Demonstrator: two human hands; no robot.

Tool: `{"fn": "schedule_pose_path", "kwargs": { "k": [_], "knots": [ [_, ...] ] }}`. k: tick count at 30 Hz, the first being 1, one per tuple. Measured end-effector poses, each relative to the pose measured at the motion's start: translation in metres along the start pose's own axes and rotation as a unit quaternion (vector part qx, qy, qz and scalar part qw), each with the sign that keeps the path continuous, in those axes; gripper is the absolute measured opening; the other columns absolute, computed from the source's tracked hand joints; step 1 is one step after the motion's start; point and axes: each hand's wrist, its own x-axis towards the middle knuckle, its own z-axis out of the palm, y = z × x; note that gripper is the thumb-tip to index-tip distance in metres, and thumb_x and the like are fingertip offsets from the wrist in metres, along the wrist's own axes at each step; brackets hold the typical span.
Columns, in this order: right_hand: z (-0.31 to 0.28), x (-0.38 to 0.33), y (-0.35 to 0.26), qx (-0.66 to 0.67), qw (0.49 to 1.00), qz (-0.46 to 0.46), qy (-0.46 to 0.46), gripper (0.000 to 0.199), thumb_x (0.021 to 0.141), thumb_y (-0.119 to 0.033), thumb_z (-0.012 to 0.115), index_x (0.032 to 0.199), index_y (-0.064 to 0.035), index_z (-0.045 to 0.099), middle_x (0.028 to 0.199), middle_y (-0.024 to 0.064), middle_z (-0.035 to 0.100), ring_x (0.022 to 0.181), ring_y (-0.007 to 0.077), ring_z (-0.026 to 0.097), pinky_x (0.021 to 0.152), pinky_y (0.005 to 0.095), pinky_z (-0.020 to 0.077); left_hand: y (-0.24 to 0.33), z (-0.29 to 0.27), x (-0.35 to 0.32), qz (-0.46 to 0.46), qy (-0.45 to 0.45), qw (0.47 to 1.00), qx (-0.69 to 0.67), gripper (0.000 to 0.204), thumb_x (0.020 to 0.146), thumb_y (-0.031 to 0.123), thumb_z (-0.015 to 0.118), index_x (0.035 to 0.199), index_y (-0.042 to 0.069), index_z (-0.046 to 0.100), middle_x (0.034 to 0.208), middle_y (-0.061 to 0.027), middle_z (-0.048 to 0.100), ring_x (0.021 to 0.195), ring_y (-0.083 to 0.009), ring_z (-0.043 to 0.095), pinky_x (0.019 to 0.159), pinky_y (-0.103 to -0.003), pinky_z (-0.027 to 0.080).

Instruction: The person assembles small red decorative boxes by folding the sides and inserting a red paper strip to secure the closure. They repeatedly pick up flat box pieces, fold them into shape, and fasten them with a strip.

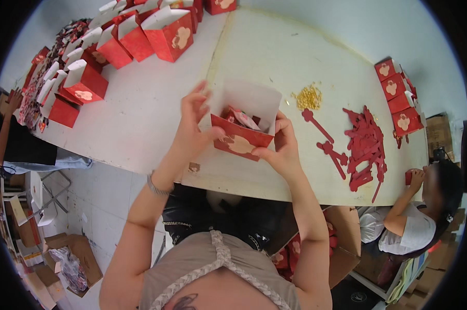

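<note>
A small red gift box [244, 140] with its white lid flap raised stands tilted toward me at the table's near edge. Wrapped pieces, probably sweets [242, 119], lie inside it. My right hand [284, 147] grips the box's right side, thumb on the front and fingers behind. On the other side, my left hand [193, 120] has its fingers spread and slightly blurred, with the thumb against the box's front left edge. Right of the box are a pile of gold fasteners [308, 97] and a heap of dark red paper strips [365, 144] with shaped ends.
Rows of open red boxes [169, 33] stand at the far left beside heaped small packets [63, 39]. More red boxes [399, 95] line the right edge. One person [419, 222] sits at right holding something red; another person's arm [6, 124] reaches in at left. A carton [347, 240] sits below the table.
</note>
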Motion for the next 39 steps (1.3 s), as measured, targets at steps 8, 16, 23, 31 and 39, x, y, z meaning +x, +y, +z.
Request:
{"fn": "schedule_pose_path", "kwargs": {
  "k": [8,16,23,31,39],
  "knots": [
    [0.004,-0.011,0.007,-0.095,0.984,-0.107,0.103,0.025,0.087,-0.022,0.066,0.097,-0.0062,0.050,0.133,0.0137,0.037,0.120,0.0239,0.039,0.102,0.0383,0.0295,-0.012,0.026,-0.007,-0.095,-0.036,0.974,-0.202,0.033,0.091,0.015,0.061,0.117,0.004,0.044,0.125,-0.0080,0.045,0.111,-0.0147,0.047,0.095,-0.027,0.039],
    [0.014,-0.011,0.007,-0.144,0.948,-0.113,0.260,0.009,0.089,-0.006,0.062,0.093,0.0004,0.057,0.101,0.0126,0.057,0.085,0.0142,0.053,0.074,0.0236,0.0435,-0.006,0.061,-0.007,-0.055,0.139,0.988,-0.042,0.011,0.086,0.007,0.068,0.083,-0.003,0.062,0.080,0.0018,0.055,0.068,-0.0066,0.047,0.060,-0.022,0.039],
    [0.018,0.004,-0.008,-0.004,0.970,0.039,0.238,0.017,0.092,-0.004,0.056,0.108,-0.0002,0.055,0.090,0.0004,0.057,0.076,0.0035,0.050,0.063,0.0176,0.0404,0.004,0.060,0.003,-0.153,0.116,0.978,-0.081,0.016,0.088,0.006,0.064,0.102,-0.001,0.061,0.092,-0.0033,0.063,0.078,-0.0076,0.056,0.069,-0.022,0.047],
    [0.015,0.015,-0.022,0.047,0.974,0.131,0.180,0.028,0.087,0.003,0.050,0.114,0.0001,0.058,0.086,-0.0010,0.060,0.070,0.0026,0.049,0.062,0.0180,0.0418,-0.005,0.052,0.010,-0.196,0.026,0.954,-0.227,0.031,0.088,0.005,0.061,0.118,0.001,0.055,0.094,-0.0058,0.065,0.082,-0.0082,0.060,0.072,-0.022,0.049],
    [0.007,0.008,-0.017,0.024,0.973,0.133,0.188,0.025,0.084,0.006,0.050,0.103,-0.0011,0.065,0.092,0.0065,0.066,0.074,0.0046,0.057,0.060,0.0175,0.0441,0.003,0.060,0.009,-0.226,0.018,0.965,-0.134,0.019,0.086,0.000,0.058,0.105,0.002,0.060,0.093,-0.0103,0.069,0.074,-0.0068,0.061,0.063,-0.021,0.050]
  ]
}}
